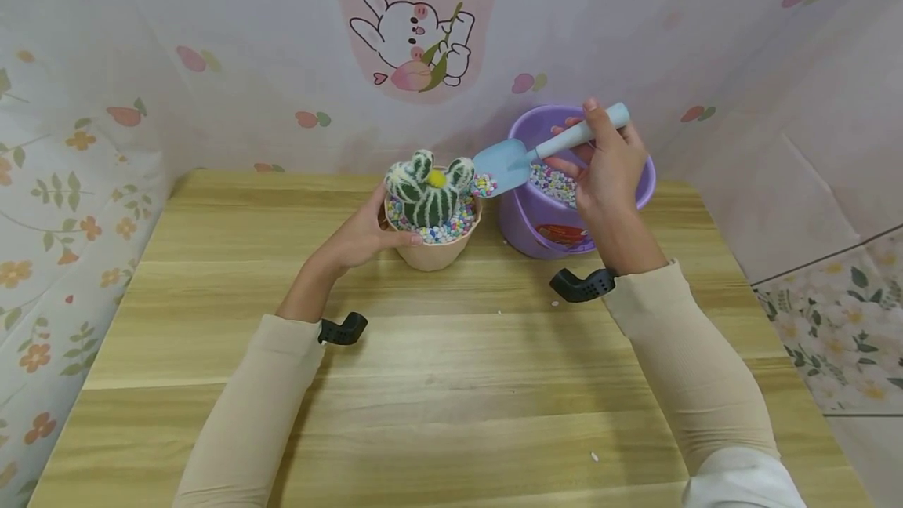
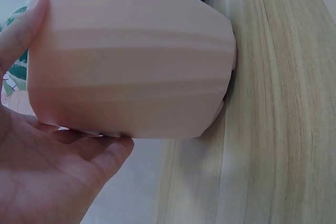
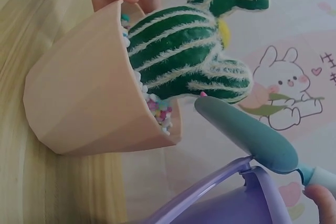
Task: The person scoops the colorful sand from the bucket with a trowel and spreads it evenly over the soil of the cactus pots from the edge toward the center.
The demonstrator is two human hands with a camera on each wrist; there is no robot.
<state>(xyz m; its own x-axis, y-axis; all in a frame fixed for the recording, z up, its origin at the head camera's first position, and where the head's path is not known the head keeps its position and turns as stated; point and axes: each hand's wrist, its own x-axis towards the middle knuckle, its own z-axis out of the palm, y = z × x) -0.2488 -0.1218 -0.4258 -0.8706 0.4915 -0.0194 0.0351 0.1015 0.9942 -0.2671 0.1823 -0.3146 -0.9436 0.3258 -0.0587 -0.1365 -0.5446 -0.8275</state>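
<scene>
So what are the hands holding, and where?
The left hand grips the pink pot by its side wall. The right hand grips the blue scoop by its handle.

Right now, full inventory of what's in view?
pot: 1, peach, on table centre, filled with coloured pebbles
cactus: 1, green with white stripes and a yellow tuft, in the pot
scoop: 1, light blue, carries pebbles, blade at the pot's rim
bucket: 1, purple, right of the pot, pebbles inside
table: 1, light wood
backdrop: 1, pink floral with a rabbit
left hand: grips the pot's side
right hand: fingers hold the scoop's handle over the bucket
</scene>
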